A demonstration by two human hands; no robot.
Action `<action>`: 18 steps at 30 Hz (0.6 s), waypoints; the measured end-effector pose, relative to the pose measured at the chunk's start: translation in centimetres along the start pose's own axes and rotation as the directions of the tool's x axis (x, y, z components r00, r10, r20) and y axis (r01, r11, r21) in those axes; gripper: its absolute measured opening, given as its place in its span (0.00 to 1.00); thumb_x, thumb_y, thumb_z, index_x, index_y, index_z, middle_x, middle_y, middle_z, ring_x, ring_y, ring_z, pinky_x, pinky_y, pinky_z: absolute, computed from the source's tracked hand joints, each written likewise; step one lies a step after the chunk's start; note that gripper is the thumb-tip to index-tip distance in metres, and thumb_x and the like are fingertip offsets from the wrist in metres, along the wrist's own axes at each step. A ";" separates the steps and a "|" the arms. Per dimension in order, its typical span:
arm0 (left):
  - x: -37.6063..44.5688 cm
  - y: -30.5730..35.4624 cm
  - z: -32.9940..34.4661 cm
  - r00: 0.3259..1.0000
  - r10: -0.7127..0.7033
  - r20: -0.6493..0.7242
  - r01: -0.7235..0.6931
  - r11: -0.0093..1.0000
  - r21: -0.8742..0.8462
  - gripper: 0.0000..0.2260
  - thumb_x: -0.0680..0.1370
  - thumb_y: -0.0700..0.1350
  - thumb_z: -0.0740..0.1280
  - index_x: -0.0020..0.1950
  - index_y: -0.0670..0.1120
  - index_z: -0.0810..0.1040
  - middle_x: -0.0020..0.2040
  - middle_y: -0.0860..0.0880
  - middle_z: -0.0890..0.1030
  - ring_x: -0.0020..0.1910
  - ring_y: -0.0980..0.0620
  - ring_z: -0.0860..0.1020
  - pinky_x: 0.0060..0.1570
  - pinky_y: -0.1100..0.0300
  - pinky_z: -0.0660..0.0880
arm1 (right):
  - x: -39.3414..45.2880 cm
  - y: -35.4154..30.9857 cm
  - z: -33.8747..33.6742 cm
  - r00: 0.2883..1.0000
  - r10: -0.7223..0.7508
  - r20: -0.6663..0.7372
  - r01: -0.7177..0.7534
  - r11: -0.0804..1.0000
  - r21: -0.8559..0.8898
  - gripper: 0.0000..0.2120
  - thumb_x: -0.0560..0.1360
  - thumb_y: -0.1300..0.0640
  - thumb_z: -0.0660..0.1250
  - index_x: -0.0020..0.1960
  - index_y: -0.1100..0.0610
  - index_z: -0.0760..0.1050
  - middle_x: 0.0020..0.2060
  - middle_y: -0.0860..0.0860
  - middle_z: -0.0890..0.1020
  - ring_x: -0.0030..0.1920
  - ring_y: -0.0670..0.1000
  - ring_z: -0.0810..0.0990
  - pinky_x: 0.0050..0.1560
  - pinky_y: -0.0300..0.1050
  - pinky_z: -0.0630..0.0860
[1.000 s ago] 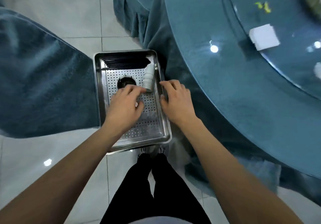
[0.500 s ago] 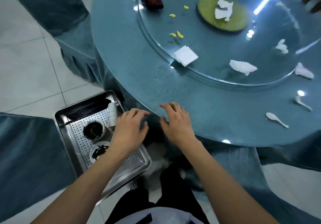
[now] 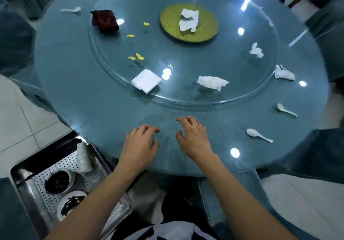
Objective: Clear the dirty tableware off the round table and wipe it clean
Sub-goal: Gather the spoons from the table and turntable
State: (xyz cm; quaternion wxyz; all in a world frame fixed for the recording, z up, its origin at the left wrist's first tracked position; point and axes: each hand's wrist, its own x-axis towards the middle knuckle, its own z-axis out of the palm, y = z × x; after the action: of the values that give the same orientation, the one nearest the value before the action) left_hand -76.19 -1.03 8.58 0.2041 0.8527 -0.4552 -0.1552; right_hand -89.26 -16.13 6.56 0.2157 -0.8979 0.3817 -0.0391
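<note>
Head view, change: the gaze has lifted from the perforated stainless-steel tray (image 3: 28,187) on the floor to the round blue-covered bench (image 3: 93,109); a second ago both hands worked over the tray, and now both are above the near edge of the bench.
Head view, left hand (image 3: 139,144): empty, fingers loosely curled, hovering over or lightly touching the bench cloth; contact cannot be told.
Head view, right hand (image 3: 193,137): empty, fingers spread and slightly bent, just beside the left hand.
Head view, tray contents: a dark-filled bowl (image 3: 58,182), a small white dish with dark scraps (image 3: 71,202), a stack of white cups lying on its side (image 3: 83,157) and black chopsticks (image 3: 54,150) along the far end.
Head view, tableware left on the bench: one white ceramic spoon (image 3: 258,135) near the right hand, a second white spoon (image 3: 285,110) further right, a third white spoon (image 3: 71,10) at the far left rim.
Head view, glass turntable (image 3: 121,83): carries a round green mat (image 3: 204,33), a folded dark red cloth (image 3: 105,20), a folded white napkin (image 3: 146,80), crumpled white tissues (image 3: 212,83) and yellow food scraps (image 3: 136,57).
Task meaning (judgement): one load is delivered; clearing is partly done. The nearest white spoon is the likely next pick. Wiping is not yet begun.
</note>
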 end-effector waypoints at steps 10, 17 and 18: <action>4.6 7.4 6.4 0.971 0.213 0.112 -0.224 0.970 0.098 0.16 0.74 0.51 0.58 0.55 0.51 0.81 0.51 0.50 0.81 0.49 0.44 0.80 0.49 0.49 0.75 | -0.6 13.4 -2.9 0.968 0.246 -0.040 -0.248 0.968 -0.047 0.20 0.75 0.55 0.65 0.67 0.51 0.74 0.59 0.53 0.77 0.59 0.58 0.75 0.60 0.55 0.69; 5.7 9.2 11.5 0.914 0.349 0.206 -0.370 0.927 0.069 0.15 0.74 0.50 0.59 0.56 0.51 0.81 0.52 0.49 0.81 0.50 0.44 0.80 0.51 0.49 0.74 | -2.4 21.1 -3.0 0.899 0.401 -0.178 -0.424 0.897 -0.122 0.16 0.73 0.56 0.69 0.61 0.54 0.78 0.54 0.57 0.80 0.54 0.62 0.78 0.54 0.55 0.72; 5.8 9.3 12.3 0.906 0.364 0.218 -0.387 0.919 0.074 0.15 0.74 0.50 0.60 0.56 0.51 0.80 0.52 0.49 0.80 0.50 0.44 0.79 0.51 0.49 0.74 | -2.3 22.3 -3.2 0.883 0.427 -0.196 -0.455 0.881 -0.128 0.16 0.72 0.56 0.69 0.60 0.55 0.78 0.54 0.57 0.80 0.53 0.63 0.79 0.54 0.56 0.72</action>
State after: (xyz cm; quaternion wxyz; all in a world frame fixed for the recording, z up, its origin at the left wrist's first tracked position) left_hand -85.20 -13.15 2.01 0.1335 0.7394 -0.6373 -0.1712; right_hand -106.52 -29.40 0.37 0.1095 -0.7961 0.5945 -0.0289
